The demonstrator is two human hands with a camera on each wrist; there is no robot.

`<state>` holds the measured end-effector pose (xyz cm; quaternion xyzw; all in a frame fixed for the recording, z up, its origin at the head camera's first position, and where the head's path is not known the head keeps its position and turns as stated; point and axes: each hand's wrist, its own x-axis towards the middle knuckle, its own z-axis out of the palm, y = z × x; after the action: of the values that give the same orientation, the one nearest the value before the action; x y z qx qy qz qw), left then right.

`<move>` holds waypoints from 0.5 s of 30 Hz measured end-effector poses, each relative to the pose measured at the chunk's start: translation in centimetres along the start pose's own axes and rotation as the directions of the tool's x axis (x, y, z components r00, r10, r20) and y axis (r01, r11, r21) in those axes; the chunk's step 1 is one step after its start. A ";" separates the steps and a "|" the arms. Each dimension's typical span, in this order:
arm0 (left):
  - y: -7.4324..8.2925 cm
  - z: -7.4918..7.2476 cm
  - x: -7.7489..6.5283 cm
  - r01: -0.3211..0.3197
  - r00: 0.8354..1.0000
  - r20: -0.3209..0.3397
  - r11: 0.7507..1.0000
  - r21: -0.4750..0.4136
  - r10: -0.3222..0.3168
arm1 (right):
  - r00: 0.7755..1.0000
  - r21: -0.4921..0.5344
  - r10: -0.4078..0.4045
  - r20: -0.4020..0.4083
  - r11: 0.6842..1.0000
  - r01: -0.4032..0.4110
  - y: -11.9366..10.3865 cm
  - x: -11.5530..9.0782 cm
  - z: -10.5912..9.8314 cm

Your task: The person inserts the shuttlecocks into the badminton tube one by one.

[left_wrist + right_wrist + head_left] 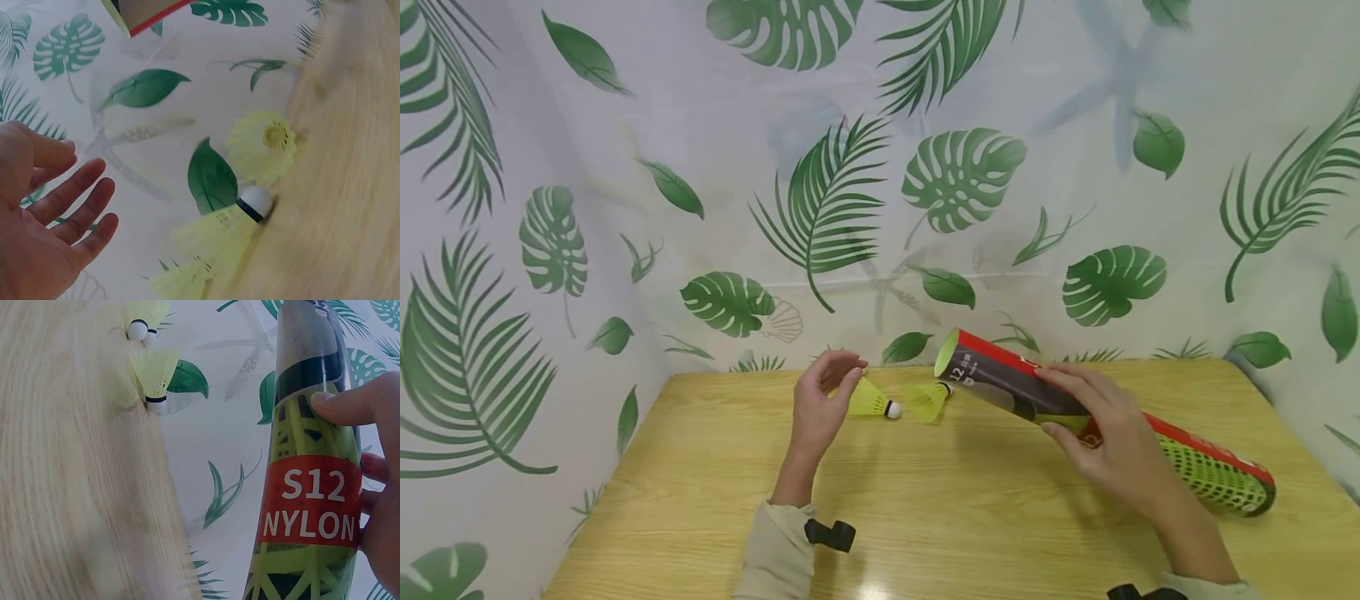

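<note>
My right hand (1120, 450) grips a shuttlecock tube (1000, 375) around its middle and holds it tilted over the table, its uncapped end up and to the left. Through the clear wall of the tube (306, 562), yellow-green shuttlecocks show behind a red "S12 NYLON" band. My left hand (822, 400) is raised with nothing in it, its fingers loosely bent. Just beyond it, a yellow shuttlecock (868, 400) with a white cork lies on the table. Another shuttlecock (927, 402) lies to its right, skirt toward me. In the left wrist view, a further shuttlecock (184, 279) is partly cut off.
The wood-grain table (925, 517) ends at the back against a white cloth (865, 208) printed with green leaves. More of this cloth hangs along the left and right sides. Black camera mounts (831, 535) sit on both wrists.
</note>
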<state>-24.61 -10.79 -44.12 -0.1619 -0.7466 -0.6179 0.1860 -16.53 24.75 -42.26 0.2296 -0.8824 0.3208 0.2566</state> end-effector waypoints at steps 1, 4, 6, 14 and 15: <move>-0.3 0.0 0.0 0.019 1.000 -0.007 1.000 0.011 -0.019 | 1.000 -0.002 0.000 0.001 1.000 0.000 0.0 0.0 0.0; -1.3 -0.1 -0.2 0.067 0.998 -0.016 0.996 0.052 -0.066 | 1.000 0.000 0.003 0.003 1.000 -0.003 0.1 -0.1 -0.2; -2.0 -0.2 -0.5 0.083 0.997 -0.011 0.993 0.085 -0.082 | 1.000 -0.001 0.009 0.003 1.000 -0.009 0.1 -0.2 -0.2; -3.8 -0.2 -1.2 0.131 0.989 0.043 0.967 0.218 -0.144 | 1.000 0.000 0.014 -0.005 1.000 -0.014 0.0 -0.2 -0.3; -3.9 -0.1 -1.2 0.137 0.986 0.056 0.961 0.241 -0.154 | 1.000 0.003 0.012 -0.003 1.000 -0.012 0.0 -0.2 -0.2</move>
<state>-25.39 -11.62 -48.08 -0.1060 -0.8309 -0.5304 0.1304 -16.34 24.97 -42.21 0.2240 -0.8829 0.3240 0.2556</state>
